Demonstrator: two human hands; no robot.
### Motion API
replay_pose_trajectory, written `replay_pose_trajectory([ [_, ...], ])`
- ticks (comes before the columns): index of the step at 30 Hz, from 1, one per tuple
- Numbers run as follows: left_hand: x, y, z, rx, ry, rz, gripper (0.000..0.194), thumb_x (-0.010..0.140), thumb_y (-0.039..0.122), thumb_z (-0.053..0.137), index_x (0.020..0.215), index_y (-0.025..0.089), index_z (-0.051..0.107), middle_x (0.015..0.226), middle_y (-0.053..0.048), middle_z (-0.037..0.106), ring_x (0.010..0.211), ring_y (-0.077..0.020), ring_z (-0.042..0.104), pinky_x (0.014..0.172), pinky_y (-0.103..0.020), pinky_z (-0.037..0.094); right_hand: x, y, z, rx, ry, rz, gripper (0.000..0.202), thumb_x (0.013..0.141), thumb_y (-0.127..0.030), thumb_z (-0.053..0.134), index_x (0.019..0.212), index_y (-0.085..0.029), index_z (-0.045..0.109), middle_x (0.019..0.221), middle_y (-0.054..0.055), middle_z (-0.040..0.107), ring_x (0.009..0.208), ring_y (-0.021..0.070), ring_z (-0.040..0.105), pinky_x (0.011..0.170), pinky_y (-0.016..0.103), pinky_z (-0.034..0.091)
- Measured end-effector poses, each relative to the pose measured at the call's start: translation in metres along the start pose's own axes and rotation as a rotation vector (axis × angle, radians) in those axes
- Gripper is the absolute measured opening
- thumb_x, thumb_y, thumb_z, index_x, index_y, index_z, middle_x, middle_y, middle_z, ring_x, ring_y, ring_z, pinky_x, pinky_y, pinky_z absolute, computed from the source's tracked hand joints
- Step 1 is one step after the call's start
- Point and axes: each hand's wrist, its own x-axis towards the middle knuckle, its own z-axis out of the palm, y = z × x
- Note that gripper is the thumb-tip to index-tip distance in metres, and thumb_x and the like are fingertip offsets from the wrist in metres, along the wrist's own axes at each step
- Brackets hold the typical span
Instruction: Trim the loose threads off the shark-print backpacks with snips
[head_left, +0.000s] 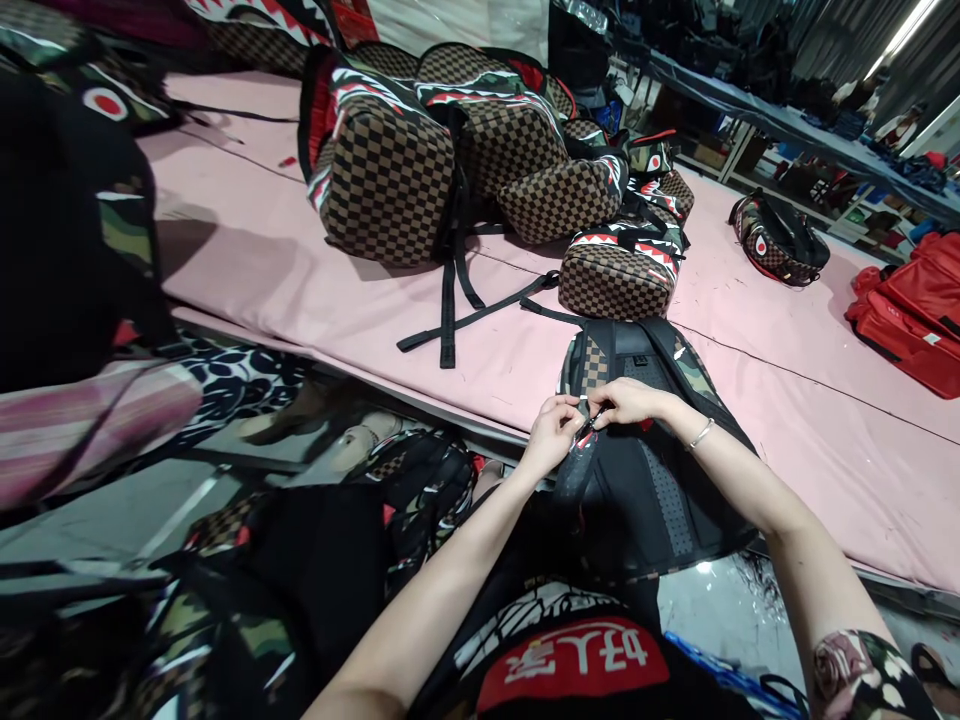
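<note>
A black backpack (645, 480) with checkered and camouflage edges lies at the table's front edge, its padded back panel and shoulder straps facing up. Both hands meet at its left side, close to a shoulder strap. My left hand (553, 435) is closed in a pinch there. Just right of it, my right hand (628, 402) pinches too, fingertips almost touching the left ones. Between them shows a small black piece (591, 425), possibly a strap end or zipper pull; its kind is too small to tell. Fingers partly cover it.
On the pink-covered table (510, 370) stand several checkered backpacks (394, 180) and a small checkered bag (619, 275). Loose black straps (448, 320) trail forward. A round pouch (780, 240) and red bags (911, 315) lie right. More backpacks (420, 480) are below the table; another person's patterned clothing (232, 385) is left.
</note>
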Motion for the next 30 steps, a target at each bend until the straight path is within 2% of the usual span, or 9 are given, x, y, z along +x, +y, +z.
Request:
replay_pose_trajectory([
  [4, -0.004, 0.005, 0.0, -0.121, 0.032, -0.074, 0.011, 0.065, 0.024, 0.061, 0.06, 0.015, 0.059, 0.103, -0.009, 0.053, 0.101, -0.0212, 0.048, 0.095, -0.038, 0.036, 0.0, -0.007, 0.003, -0.042, 0.002, -0.022, 0.017, 0.073, -0.029, 0.069, 0.085, -0.018, 0.061, 0.079, -0.002, 0.061, 0.069, 0.0104, 0.052, 0.059, 0.019, 0.029],
  [9, -0.013, 0.006, -0.003, -0.37, 0.057, -0.299, 0.027, 0.067, 0.036, 0.063, 0.08, 0.013, 0.06, 0.098, -0.009, 0.057, 0.082, -0.0173, 0.057, 0.075, -0.034, 0.048, -0.006, -0.002, 0.01, 0.029, 0.07, -0.065, 0.015, 0.075, -0.029, 0.068, 0.08, -0.016, 0.061, 0.076, -0.002, 0.061, 0.068, 0.0104, 0.052, 0.06, 0.019, 0.029],
  [14, -0.027, -0.001, -0.015, -0.609, 0.193, -0.489, 0.024, 0.072, 0.033, 0.06, 0.083, 0.015, 0.05, 0.093, -0.006, 0.059, 0.08, -0.0142, 0.061, 0.072, -0.029, 0.05, -0.023, 0.022, 0.023, 0.301, 0.379, -0.033, 0.016, 0.075, -0.026, 0.066, 0.084, -0.014, 0.059, 0.083, 0.001, 0.061, 0.072, 0.0116, 0.053, 0.066, 0.02, 0.035],
  [17, -0.038, -0.008, -0.02, -0.669, 0.226, -0.58, 0.02, 0.074, 0.029, 0.059, 0.078, 0.014, 0.047, 0.077, -0.004, 0.058, 0.07, -0.0138, 0.062, 0.066, -0.028, 0.05, -0.034, 0.039, 0.031, 0.329, 0.583, 0.037, 0.017, 0.074, -0.025, 0.065, 0.085, -0.014, 0.059, 0.083, 0.003, 0.06, 0.075, 0.0133, 0.052, 0.069, 0.023, 0.037],
  [20, -0.048, -0.013, -0.02, -0.684, 0.208, -0.639, 0.013, 0.074, 0.022, 0.058, 0.076, 0.012, 0.05, 0.074, -0.005, 0.058, 0.065, -0.0131, 0.061, 0.06, -0.025, 0.049, -0.043, 0.051, 0.039, 0.302, 0.683, -0.014, 0.016, 0.075, -0.025, 0.065, 0.084, -0.014, 0.059, 0.084, 0.005, 0.058, 0.08, 0.015, 0.052, 0.073, 0.026, 0.039],
  [23, -0.054, -0.013, -0.019, -0.708, 0.214, -0.63, 0.017, 0.072, 0.012, 0.052, 0.089, 0.012, 0.055, 0.096, -0.008, 0.061, 0.077, -0.0129, 0.061, 0.064, -0.023, 0.049, -0.047, 0.057, 0.044, 0.274, 0.705, -0.108, 0.017, 0.076, -0.029, 0.065, 0.083, -0.014, 0.059, 0.087, 0.006, 0.054, 0.086, 0.0165, 0.051, 0.078, 0.029, 0.04],
  [26, -0.058, -0.008, -0.017, -0.746, 0.179, -0.594, 0.025, 0.076, 0.021, 0.053, 0.099, 0.014, 0.056, 0.11, -0.01, 0.058, 0.085, -0.0141, 0.06, 0.067, -0.025, 0.05, -0.047, 0.059, 0.047, 0.274, 0.707, -0.104, 0.016, 0.076, -0.027, 0.065, 0.083, -0.015, 0.059, 0.087, 0.007, 0.054, 0.087, 0.0171, 0.051, 0.08, 0.03, 0.041],
  [28, -0.059, -0.003, -0.015, -0.724, 0.094, -0.582, 0.034, 0.076, 0.033, 0.059, 0.104, 0.015, 0.056, 0.109, -0.01, 0.059, 0.084, -0.0146, 0.06, 0.067, -0.025, 0.049, -0.047, 0.06, 0.048, 0.266, 0.701, -0.104, 0.016, 0.075, -0.025, 0.067, 0.083, -0.015, 0.059, 0.086, 0.006, 0.055, 0.088, 0.0173, 0.051, 0.081, 0.031, 0.04],
  [30, -0.06, 0.002, -0.012, -0.656, -0.015, -0.552, 0.048, 0.068, 0.034, 0.069, 0.11, 0.016, 0.054, 0.109, -0.009, 0.059, 0.089, -0.0156, 0.06, 0.072, -0.025, 0.048, -0.046, 0.06, 0.049, 0.246, 0.689, -0.119, 0.017, 0.073, -0.024, 0.069, 0.083, -0.014, 0.059, 0.086, 0.006, 0.056, 0.088, 0.0172, 0.051, 0.082, 0.031, 0.039],
])
